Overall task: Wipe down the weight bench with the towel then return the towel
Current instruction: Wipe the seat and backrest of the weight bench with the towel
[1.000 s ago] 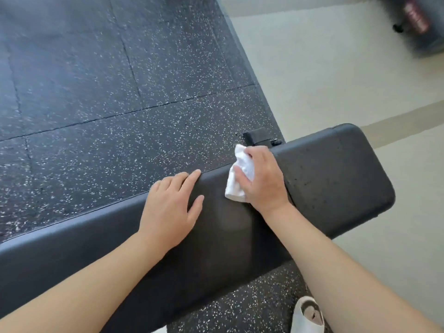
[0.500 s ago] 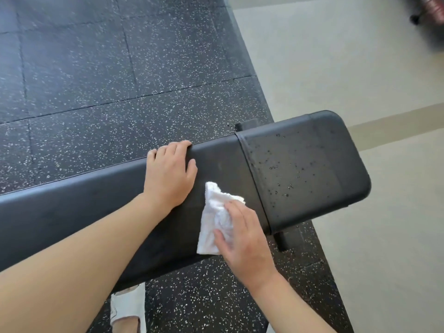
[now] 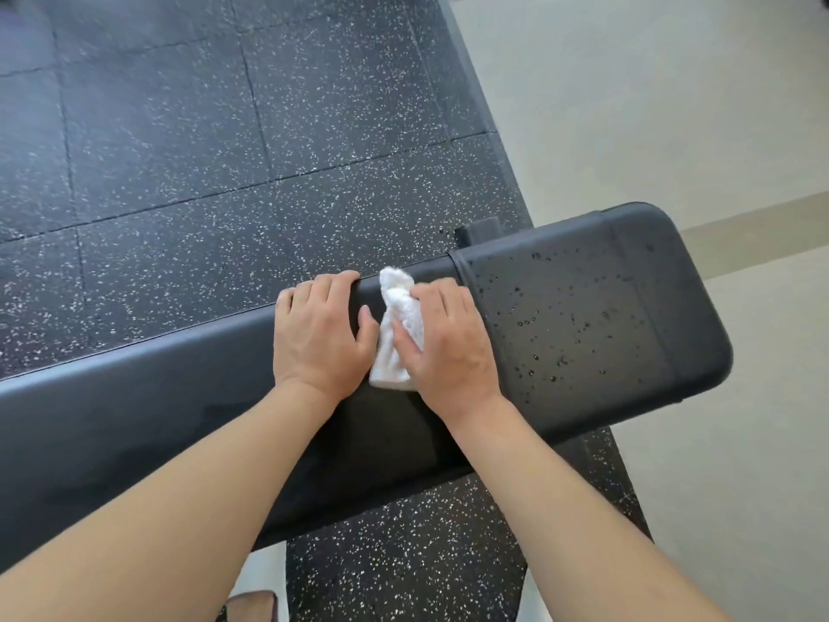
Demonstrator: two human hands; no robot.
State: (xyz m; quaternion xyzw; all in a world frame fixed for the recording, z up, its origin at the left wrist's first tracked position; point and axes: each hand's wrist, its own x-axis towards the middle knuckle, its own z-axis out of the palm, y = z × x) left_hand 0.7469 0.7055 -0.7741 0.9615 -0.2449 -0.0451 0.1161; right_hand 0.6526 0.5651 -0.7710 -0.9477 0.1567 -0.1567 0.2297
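A long black padded weight bench runs across the middle of the frame from the lower left to the right edge, and the person leans over it with both bare forearms reaching up from the bottom. The small white crumpled cloth towel lies on the bench's top surface at centre frame, bunched into a narrow strip between the two hands. The right hand lies on top of it, its grip a loose curl of fingers with the thumb tucked against the cloth, pressing the towel onto the padding just left of the seam where the bench's two pads meet. The left hand rests beside it, touching the towel's left edge; its grip has nothing in it, the fingers held straight and draped over the far edge of the bench with the palm flat on the pad.

The right-hand pad is dotted with small dark droplets (wet spots, as far as I can tell at this sharpness). Behind the bench, the upper left of the frame is black speckled rubber floor tiling, giving way at the upper right to pale smooth flooring. A black bracket of the bench frame pokes out past the far edge.
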